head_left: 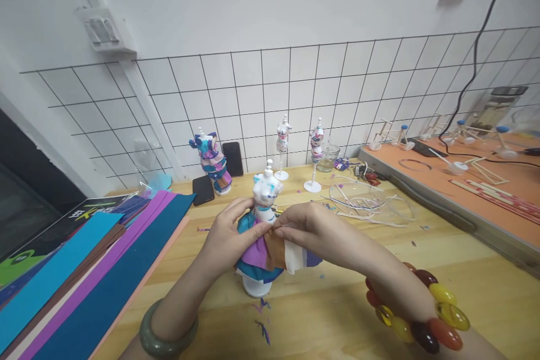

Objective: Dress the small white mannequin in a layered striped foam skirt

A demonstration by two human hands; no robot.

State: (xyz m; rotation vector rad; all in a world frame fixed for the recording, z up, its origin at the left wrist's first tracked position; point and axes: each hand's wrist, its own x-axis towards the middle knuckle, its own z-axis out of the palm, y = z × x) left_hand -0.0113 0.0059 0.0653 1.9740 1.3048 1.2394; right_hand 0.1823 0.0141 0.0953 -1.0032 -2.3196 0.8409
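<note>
A small white dress-form mannequin (266, 190) stands on the table in front of me, with blue marks on its chest. Around its waist is a gathered skirt (274, 253) in teal, purple, brown, cream and dark blue, of thin paper or cloth. My left hand (236, 230) curves round the mannequin's left side in view, its thumb pressing the skirt's top edge at the waist. Opposite it, my right hand (306, 228) pinches the same edge near the brown part. The skirt's cream and dark blue end sticks out under my right hand. Its far side is hidden.
Long coloured strips (126, 270) lie at left. Behind stand a dressed mannequin (214, 163), two slim mannequins (282, 140) on stands, phones (203, 190) and a glass cup (328, 157). Clear tape loops (371, 202) lie right, beside an orange board (476, 174) with wheeled stick models. Scraps (262, 329) lie in front.
</note>
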